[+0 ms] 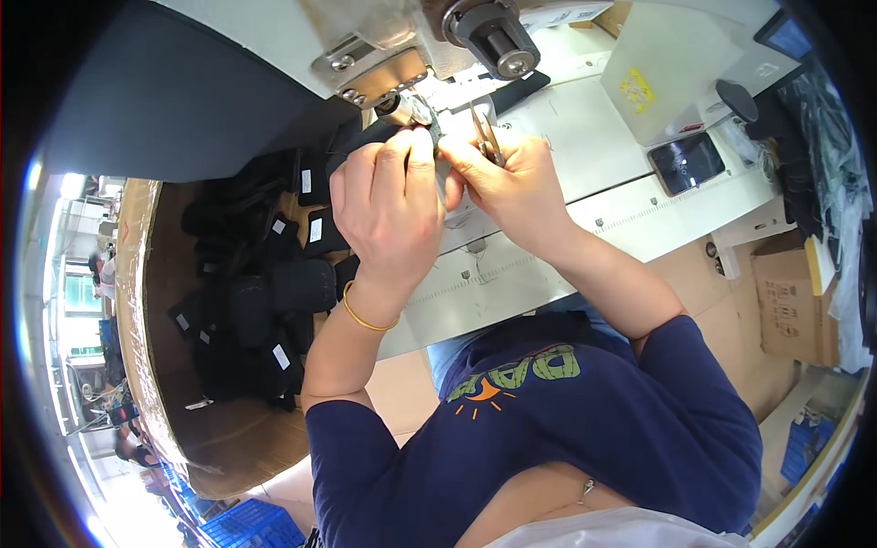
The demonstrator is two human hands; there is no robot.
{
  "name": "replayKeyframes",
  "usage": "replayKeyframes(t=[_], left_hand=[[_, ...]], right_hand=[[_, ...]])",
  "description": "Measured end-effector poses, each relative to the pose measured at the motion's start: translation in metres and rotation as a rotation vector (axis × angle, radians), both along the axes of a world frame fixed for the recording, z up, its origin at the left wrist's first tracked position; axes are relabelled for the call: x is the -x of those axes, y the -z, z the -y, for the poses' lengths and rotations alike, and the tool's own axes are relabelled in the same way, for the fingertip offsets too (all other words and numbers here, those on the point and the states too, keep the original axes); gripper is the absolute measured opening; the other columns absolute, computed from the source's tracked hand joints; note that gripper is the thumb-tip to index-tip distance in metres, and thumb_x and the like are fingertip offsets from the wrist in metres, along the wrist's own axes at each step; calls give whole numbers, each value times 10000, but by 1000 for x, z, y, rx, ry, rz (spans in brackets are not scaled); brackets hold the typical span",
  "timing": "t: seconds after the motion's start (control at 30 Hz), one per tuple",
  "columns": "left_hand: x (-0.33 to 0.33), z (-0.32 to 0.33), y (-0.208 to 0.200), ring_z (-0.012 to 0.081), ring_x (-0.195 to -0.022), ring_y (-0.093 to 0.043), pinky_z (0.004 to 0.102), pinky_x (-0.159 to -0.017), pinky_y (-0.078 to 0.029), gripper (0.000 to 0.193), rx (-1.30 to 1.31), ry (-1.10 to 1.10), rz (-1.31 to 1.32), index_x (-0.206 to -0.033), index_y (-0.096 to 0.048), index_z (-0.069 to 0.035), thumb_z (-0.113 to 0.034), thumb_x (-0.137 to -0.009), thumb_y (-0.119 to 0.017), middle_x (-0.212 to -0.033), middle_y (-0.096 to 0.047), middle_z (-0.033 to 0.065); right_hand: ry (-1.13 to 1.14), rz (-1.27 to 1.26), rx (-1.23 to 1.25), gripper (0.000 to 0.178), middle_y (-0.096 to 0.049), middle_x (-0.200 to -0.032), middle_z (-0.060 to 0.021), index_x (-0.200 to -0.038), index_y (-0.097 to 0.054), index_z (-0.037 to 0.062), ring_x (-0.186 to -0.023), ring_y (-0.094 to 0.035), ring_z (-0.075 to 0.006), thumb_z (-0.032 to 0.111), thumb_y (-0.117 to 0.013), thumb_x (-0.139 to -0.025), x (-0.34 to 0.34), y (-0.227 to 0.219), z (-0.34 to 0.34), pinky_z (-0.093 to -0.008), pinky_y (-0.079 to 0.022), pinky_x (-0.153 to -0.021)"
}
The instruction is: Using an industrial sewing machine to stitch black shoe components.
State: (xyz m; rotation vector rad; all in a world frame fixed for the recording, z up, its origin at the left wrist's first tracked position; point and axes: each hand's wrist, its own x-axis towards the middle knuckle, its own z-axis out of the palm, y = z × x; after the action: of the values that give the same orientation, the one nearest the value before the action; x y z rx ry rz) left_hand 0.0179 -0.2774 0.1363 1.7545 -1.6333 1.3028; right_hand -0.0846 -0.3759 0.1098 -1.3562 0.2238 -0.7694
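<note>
Cloth [436, 131]: one, dark; lying at the machine [384, 36]. Left hand [388, 196]: curled; we are apparently pinching the cloth. Right hand [516, 187]: closed; we are gripping snips [491, 147] beside it. Progress: we are seemingly working mid-piece, the cloth not yet set aside; remaining count not showing.

Brownish snips [494, 149], white table [571, 123]

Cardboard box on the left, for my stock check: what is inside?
Black pieces, some bearing white labels, lie piled in the box. Whatever lies beneath them is covered.
</note>
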Motion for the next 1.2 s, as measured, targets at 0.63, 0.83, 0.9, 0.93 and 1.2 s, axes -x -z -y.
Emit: replayKeyframes(t=[0.63, 0.83, 0.9, 0.93, 1.2], left_hand=[[30, -19, 3, 314, -904, -592, 379, -738, -514, 309, -110, 45, -71, -1006, -615, 54, 4, -706, -674, -1021, -596, 169], [13, -3, 2, 298, -897, -584, 377, -718, -490, 281, -74, 23, -85, -958, -597, 4, -54, -700, -692, -990, -586, 137], [8, 0, 2, 293, -884, -577, 385, -711, -467, 316, -71, 19, -111, -923, -579, -22, -112, -656, -723, -973, -575, 119], [7, 1, 3, 293, -884, -577, 385, -711, -467, 316, -71, 22, -111, -923, -579, -22, -112, -656, -723, -973, -575, 119], [3, 0, 4, 297, -902, -574, 382, -741, -460, 309, -76, 13, -91, -965, -602, -12, -25, -667, -685, -999, -584, 124]], right_hand=[[-45, -129, -84, 346, -578, -565, 4, -658, -618, 31, -528, -448, -15, 191, -576, -962, 11, -5, 8, -211, -310, -453], [-53, 1, -82, 328, -592, -576, 3, -699, -609, 31, -530, -452, -23, 204, -562, -973, 7, -5, 4, -221, -324, -458], [-66, -20, -86, 330, -595, -578, 3, -702, -608, 30, -531, -457, -26, 205, -555, -977, 4, -1, 5, -224, -333, -460], [-85, -37, -91, 332, -599, -579, 2, -706, -607, 28, -531, -461, -28, 207, -548, -980, 2, -2, 5, -227, -341, -463], [-63, -71, -84, 380, -583, -552, 5, -663, -594, 35, -515, -451, -33, 221, -535, -989, 7, -7, 5, -228, -346, -460]])
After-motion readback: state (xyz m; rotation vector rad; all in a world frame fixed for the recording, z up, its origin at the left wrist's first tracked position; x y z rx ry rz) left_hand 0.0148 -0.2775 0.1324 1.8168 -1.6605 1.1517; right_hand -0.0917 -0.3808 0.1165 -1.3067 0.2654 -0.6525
